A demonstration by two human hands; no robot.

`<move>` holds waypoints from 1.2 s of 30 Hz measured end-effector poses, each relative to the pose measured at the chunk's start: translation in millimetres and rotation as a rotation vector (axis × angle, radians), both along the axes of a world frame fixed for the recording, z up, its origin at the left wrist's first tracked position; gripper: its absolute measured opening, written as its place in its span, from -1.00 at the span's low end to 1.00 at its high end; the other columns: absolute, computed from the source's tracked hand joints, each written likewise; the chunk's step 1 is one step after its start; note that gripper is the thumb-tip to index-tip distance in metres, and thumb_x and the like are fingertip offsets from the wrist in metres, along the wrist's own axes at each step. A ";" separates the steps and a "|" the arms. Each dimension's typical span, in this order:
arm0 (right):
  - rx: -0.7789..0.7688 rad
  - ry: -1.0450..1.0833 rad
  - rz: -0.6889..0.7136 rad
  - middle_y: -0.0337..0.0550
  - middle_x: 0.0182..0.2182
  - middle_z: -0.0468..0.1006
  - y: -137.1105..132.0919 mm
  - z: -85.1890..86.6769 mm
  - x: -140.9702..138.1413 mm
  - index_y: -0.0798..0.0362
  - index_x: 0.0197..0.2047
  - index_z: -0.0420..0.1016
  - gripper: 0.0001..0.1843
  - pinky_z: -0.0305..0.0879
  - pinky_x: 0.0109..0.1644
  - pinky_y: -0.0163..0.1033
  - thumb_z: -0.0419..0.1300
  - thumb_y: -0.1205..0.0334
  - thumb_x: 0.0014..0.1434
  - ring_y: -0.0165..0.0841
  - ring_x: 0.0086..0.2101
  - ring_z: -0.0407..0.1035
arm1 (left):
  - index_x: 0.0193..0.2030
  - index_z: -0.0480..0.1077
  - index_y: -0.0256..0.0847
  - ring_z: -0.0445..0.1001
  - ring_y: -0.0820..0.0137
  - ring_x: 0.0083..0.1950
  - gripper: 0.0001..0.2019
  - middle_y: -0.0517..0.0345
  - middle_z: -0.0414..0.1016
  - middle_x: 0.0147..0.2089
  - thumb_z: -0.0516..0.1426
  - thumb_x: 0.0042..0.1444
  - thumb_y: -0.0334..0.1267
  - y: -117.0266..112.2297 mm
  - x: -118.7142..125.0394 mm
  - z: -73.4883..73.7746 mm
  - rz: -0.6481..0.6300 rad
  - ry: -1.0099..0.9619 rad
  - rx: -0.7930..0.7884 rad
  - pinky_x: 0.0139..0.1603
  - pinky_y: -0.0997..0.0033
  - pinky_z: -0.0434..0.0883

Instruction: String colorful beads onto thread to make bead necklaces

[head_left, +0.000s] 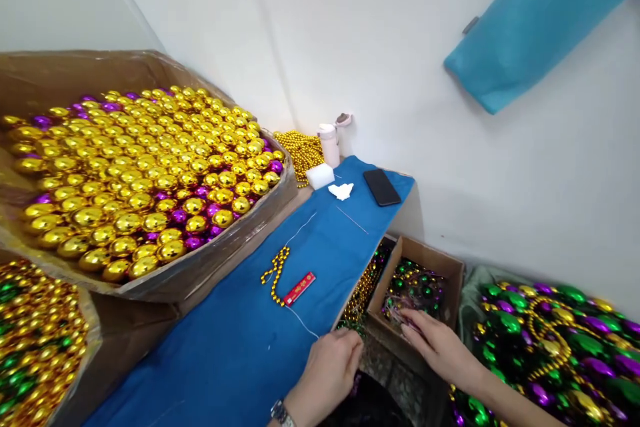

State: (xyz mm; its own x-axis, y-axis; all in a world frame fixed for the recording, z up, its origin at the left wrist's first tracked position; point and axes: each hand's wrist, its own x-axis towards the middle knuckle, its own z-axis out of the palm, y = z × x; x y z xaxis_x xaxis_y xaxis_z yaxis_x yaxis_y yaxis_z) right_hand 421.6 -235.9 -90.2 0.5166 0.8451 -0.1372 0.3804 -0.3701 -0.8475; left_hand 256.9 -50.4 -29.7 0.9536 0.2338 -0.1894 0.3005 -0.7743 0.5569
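Observation:
My left hand (333,370) is closed at the near edge of the blue cloth. A white string (303,323) runs from a short strand of small gold beads (275,287) up to its fingers. Beside that strand lies a red label with gold marks (299,288). My right hand (440,343) reaches over a cardboard box (450,263), thumb and fingers pinched on thin pale threads (396,313). Inside the box are small green, gold and purple beads (417,283). A needle-like thin rod (353,220) rests on the cloth.
A big carton (240,240) of gold and purple beads stands left. Along the table's far end are a phone (381,187), crumpled tissue (341,191), a white block (320,177) and a pink bottle (329,145). A sack (470,293) of large beads sits right.

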 end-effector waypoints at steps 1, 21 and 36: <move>-0.017 -0.055 0.057 -0.01 -0.03 0.45 1.9 6.5 0.0 -0.02 0.09 0.35 -0.59 0.19 0.05 -0.09 -0.06 0.01 0.29 -0.19 -0.06 0.34 | -0.38 0.36 -0.15 0.48 0.34 -0.29 -0.77 0.14 0.50 -0.34 -0.06 0.25 -0.34 0.1 1.0 0.1 -0.011 0.009 0.018 -0.30 0.46 0.28; -0.201 -0.626 0.479 -0.14 -0.30 0.53 33.8 50.2 -8.6 -0.03 -0.11 0.41 -0.73 0.19 -0.37 -0.26 -0.02 0.07 0.24 -0.25 -0.33 0.44 | -0.36 0.31 -0.14 0.49 0.31 -0.34 -0.76 0.12 0.49 -0.33 -0.11 0.24 -0.40 -4.0 10.8 5.8 -0.078 0.077 0.221 -0.42 0.43 0.23; -0.183 -0.671 0.487 -0.17 -0.33 0.48 38.9 57.8 4.5 -0.05 -0.13 0.41 -0.74 0.25 -0.33 -0.27 -0.03 0.07 0.27 -0.29 -0.33 0.42 | -0.42 0.40 -0.17 0.46 0.37 -0.31 -0.73 0.13 0.50 -0.39 -0.05 0.23 -0.33 3.5 0.3 20.7 0.110 -0.058 -0.022 -0.30 0.50 0.31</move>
State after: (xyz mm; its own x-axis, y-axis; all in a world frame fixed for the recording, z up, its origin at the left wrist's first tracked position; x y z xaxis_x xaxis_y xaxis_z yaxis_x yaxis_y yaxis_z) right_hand 426.2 -197.0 -32.5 0.1217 0.9887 -0.0880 0.9335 -0.1442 -0.3283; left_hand 257.2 -46.9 -8.9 0.9319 0.3341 -0.1410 0.3499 -0.7260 0.5920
